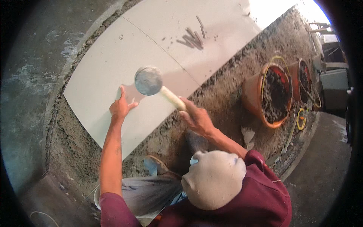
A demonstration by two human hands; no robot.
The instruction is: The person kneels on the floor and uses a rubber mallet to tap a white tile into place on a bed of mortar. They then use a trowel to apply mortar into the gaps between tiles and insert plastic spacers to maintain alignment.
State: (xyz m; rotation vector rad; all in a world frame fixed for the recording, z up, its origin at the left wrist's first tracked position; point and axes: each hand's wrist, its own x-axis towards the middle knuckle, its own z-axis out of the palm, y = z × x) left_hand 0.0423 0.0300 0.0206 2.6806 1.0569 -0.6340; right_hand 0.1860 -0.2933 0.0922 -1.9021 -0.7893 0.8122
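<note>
My left hand [120, 108] rests on a large cream floor tile [130, 140], its fingers spread apart. My right hand [197, 118] is wrapped around the pale handle of a mallet [148, 80] with a round grey head. The mallet's head is over the tile, ahead and to the right of my left fingertips. I cannot tell whether it touches the tile. A thin joint line separates this tile from another cream tile [166, 22] farther off. On that one lies a small heap of thin brown strips [193, 39], with crumbs around them.
Rough mortar bed [227, 81] borders the tiles on the right and near left. Two orange buckets [251, 92] filled with dark mortar stand at right, near a yellow ring [301, 119]. A grey box [334, 85] stands beyond. Grey concrete floor [34, 75] lies left.
</note>
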